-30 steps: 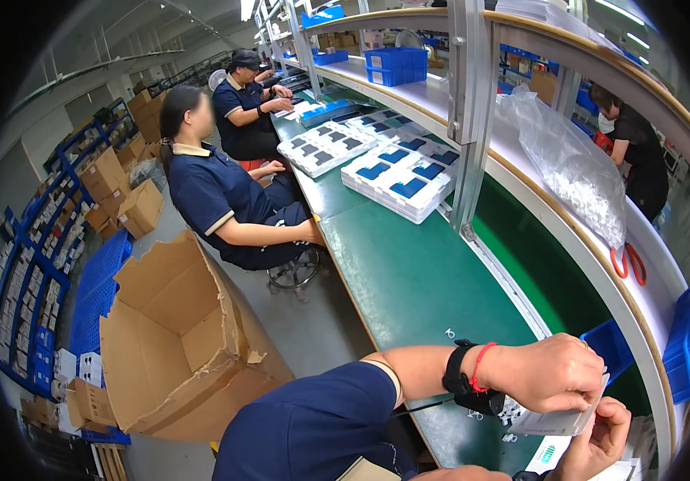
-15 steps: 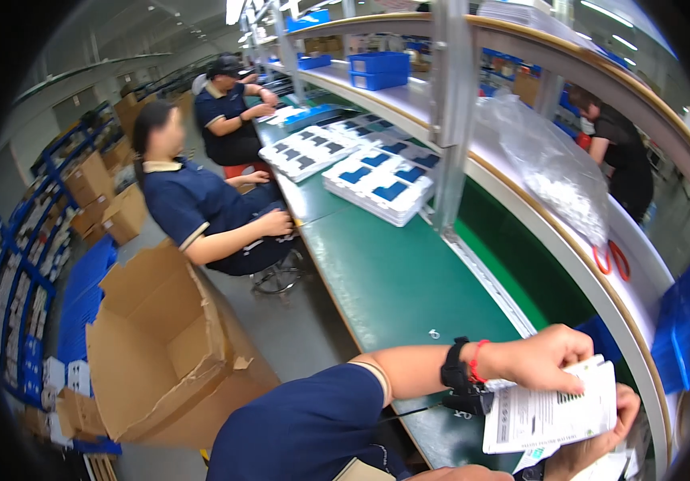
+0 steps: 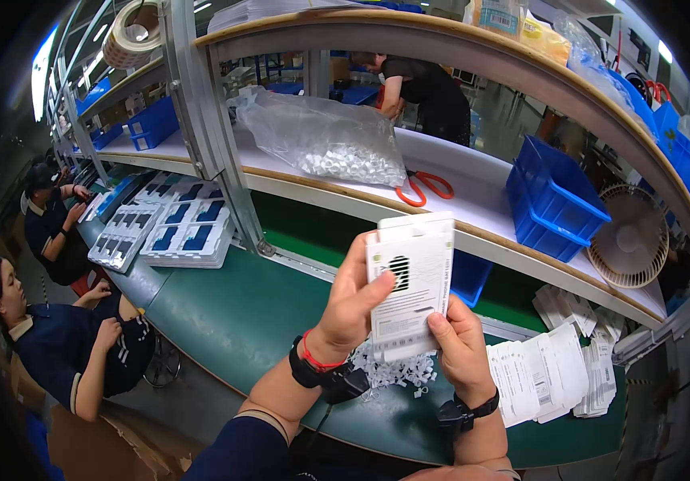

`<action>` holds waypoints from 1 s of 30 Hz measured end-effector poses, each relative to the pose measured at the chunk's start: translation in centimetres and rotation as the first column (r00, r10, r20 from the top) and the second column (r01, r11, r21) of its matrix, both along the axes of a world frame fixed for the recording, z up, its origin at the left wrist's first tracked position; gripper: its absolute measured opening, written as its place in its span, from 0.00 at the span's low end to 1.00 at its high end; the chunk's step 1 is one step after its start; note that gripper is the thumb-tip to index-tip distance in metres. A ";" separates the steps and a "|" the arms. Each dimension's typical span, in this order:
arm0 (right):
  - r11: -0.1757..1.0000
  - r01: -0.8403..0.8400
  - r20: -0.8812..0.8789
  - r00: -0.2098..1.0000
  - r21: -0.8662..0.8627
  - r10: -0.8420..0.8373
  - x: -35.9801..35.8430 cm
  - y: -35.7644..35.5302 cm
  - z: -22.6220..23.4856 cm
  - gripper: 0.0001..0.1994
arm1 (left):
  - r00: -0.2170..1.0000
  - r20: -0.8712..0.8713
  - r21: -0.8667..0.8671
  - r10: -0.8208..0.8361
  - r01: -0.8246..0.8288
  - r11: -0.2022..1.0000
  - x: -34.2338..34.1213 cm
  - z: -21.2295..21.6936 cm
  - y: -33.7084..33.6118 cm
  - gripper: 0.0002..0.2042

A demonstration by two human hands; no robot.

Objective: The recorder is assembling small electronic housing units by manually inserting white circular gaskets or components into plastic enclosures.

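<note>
- A white printed card (image 3: 409, 280) is held upright above the green bench (image 3: 240, 313), in front of the shelf edge.
- The left hand (image 3: 353, 309) is closed on the card's left edge, thumb laid across its face.
- The right hand (image 3: 461, 345) is closed on the card's lower right corner.
- A heap of small white parts (image 3: 397, 373) is seen on the bench just below the card.
- Stacked printed sheets (image 3: 549, 377) are laid to the right; orange-handled scissors (image 3: 425, 186) rest on the shelf.
</note>
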State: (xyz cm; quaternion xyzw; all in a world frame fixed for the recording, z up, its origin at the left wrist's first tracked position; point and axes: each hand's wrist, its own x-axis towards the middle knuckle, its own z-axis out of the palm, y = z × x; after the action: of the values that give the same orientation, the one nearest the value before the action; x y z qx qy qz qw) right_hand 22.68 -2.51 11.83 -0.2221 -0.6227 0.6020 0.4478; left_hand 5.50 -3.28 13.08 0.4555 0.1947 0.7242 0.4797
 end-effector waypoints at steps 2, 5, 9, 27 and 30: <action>0.994 -0.093 -0.015 0.996 -0.065 0.092 -0.3 -0.3 -0.3 0.14 | 0.942 0.100 -0.058 -0.322 0.328 0.943 -0.4 1.6 -0.4 0.55; 0.968 -0.179 -0.002 0.983 -0.175 0.181 -1.3 -0.9 -0.8 0.14 | 0.818 0.178 0.074 -0.548 0.544 0.836 -1.0 1.3 -0.5 0.60; 0.990 -0.128 0.168 0.976 -0.058 0.136 -0.3 -1.3 1.0 0.13 | 0.747 0.217 0.097 -0.629 0.624 0.775 -0.9 1.0 -0.9 0.58; 0.996 -0.014 0.150 0.989 0.091 0.000 -0.2 -1.1 0.4 0.12 | 0.778 0.149 0.054 -0.611 0.610 0.790 -0.2 1.1 -1.5 0.60; 0.999 -0.037 0.092 0.995 0.020 0.035 0.0 -1.3 0.6 0.08 | 0.762 0.197 0.048 -0.617 0.621 0.783 0.3 0.7 -0.9 0.62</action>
State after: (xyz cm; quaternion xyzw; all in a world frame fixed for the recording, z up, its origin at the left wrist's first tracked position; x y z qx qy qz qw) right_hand 22.68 -3.85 12.46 -0.2333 -0.6529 0.5924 0.4103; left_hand 5.80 -4.15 13.82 0.4135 -0.0086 0.5658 0.7133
